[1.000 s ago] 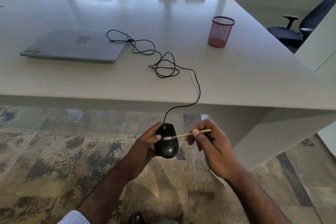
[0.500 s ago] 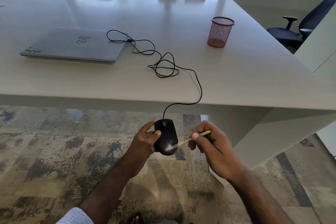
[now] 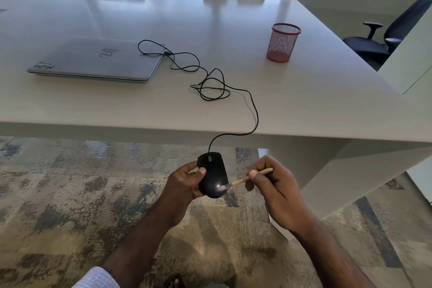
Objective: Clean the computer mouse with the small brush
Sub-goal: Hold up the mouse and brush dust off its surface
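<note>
1. One broad white table point(image 3: 304, 91) is filling most of the view, its top smooth and faintly glossy, its edge straight and its leg a solid slab.
2. A patterned carpet point(image 3: 58, 194) in mottled grey and tan is covering the floor below the table.
3. A black office chair point(image 3: 374, 44) with armrests is standing at the table's far right corner, and two pale chair backs are showing at the far side.
4. A closed silver laptop point(image 3: 98, 61), flat and rectangular, is lying on the left of the table.
5. A red wire-mesh cup point(image 3: 282, 42), round and upright, is standing well apart on the right; nothing is showing inside it through the mesh.
6. A thin black cable point(image 3: 210, 86) is running from the laptop's right side, looping loosely on the table and dropping over the near edge to the mouse.
7. The left hand point(image 3: 184, 184) is gripping the black mouse point(image 3: 214, 174) in the air below the table edge, fingers curled round its left side, thumb lying on its top.
8. The mouse is looking smooth, rounded and shiny.
9. The right hand point(image 3: 278, 192) is pinching the small brush point(image 3: 247, 178) like a pen by its pale wooden handle, and the pale bristles are touching the mouse's near right part.
</note>
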Motion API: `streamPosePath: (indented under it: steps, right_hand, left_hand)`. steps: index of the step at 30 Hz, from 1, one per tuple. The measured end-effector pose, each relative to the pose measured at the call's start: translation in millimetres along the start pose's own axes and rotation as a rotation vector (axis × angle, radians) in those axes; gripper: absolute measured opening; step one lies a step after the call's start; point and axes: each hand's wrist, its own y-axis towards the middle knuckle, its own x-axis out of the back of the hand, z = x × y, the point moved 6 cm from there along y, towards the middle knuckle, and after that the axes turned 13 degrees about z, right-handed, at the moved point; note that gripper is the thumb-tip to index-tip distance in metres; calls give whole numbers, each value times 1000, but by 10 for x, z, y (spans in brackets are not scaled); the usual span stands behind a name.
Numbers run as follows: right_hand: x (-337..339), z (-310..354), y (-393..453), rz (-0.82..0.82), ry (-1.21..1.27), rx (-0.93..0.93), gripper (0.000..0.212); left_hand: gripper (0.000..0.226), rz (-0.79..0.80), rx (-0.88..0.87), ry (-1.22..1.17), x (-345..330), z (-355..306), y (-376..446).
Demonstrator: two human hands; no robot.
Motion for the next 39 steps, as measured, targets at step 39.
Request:
streamPosePath:
  steps: [39]
  right_hand:
    - [5, -104, -20, -168, 138, 2, 19]
  left_hand:
    - [37, 13, -44, 49, 37, 18, -3]
